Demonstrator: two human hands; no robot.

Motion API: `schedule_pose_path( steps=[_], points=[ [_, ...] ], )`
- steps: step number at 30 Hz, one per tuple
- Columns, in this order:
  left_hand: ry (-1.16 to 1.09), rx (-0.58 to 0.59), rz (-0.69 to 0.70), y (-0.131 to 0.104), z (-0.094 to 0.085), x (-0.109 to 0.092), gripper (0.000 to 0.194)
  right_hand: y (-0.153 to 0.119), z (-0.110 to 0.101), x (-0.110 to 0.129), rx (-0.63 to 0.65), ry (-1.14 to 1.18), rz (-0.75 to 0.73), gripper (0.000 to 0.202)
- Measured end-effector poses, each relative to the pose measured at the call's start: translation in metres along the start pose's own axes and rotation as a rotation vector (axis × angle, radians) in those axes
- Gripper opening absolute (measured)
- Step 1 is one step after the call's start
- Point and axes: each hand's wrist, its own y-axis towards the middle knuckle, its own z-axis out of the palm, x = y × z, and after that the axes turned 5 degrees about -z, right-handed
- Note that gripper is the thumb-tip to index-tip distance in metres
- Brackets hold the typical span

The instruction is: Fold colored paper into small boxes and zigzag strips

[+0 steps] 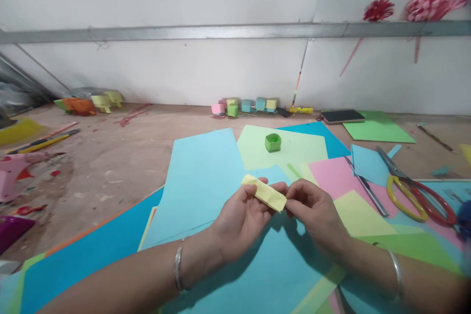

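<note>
A folded strip of pale yellow paper [265, 194] lies across the fingers of my left hand [241, 221], with the thumb pressing on its left end. At the strip's right end, my right hand [316, 211] pinches the corner between thumb and fingertips. Both hands are over light blue sheets of paper [206, 171]. Beyond them, a small green folded paper box [273, 143] sits on a pale green sheet [307, 144].
Scissors [408, 191] with yellow and red handles and a craft knife [368, 189] lie at the right. A phone [343, 117] and several small paper models [245, 106] are by the wall. At the left is a pink glue gun [16, 174].
</note>
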Motion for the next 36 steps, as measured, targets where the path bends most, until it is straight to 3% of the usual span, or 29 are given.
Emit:
schedule_pose_path(
  steps=[7,13,16,21,25,27,29,31,33,36],
  points=[
    [0.049,0.022,0.047,0.006,-0.004,-0.002,0.015,0.002,-0.002,0.0,0.003,0.11,0.133,0.003],
    [0.135,0.064,0.122,0.006,-0.008,-0.004,0.018,0.004,-0.004,0.007,0.208,-0.089,0.119,0.029],
    [0.184,0.089,0.121,0.003,-0.007,-0.004,0.017,0.005,-0.004,0.009,0.257,-0.161,0.081,0.031],
    [0.267,0.1,0.197,0.0,-0.006,0.0,0.018,0.001,0.0,0.008,0.219,-0.139,0.128,0.033],
    [0.403,0.192,0.336,0.003,-0.014,0.006,0.025,-0.002,0.0,0.004,0.234,-0.184,0.101,0.032],
    [0.534,0.214,0.427,0.004,-0.017,0.005,0.022,0.0,-0.003,0.001,0.317,-0.292,0.018,0.029],
    [0.728,0.226,0.568,0.004,-0.02,0.002,0.014,0.005,-0.01,0.001,0.341,-0.462,-0.165,0.022],
    [0.932,0.231,0.717,0.004,-0.021,-0.003,0.013,0.01,-0.017,0.005,0.247,-0.615,-0.476,0.011],
    [1.103,0.226,0.812,0.003,-0.022,-0.007,0.018,0.012,-0.022,0.012,0.137,-0.682,-0.798,0.015],
    [1.264,0.226,0.849,0.003,-0.025,-0.008,0.021,0.009,-0.024,0.025,0.097,-0.72,-1.042,0.027]
  ],
)
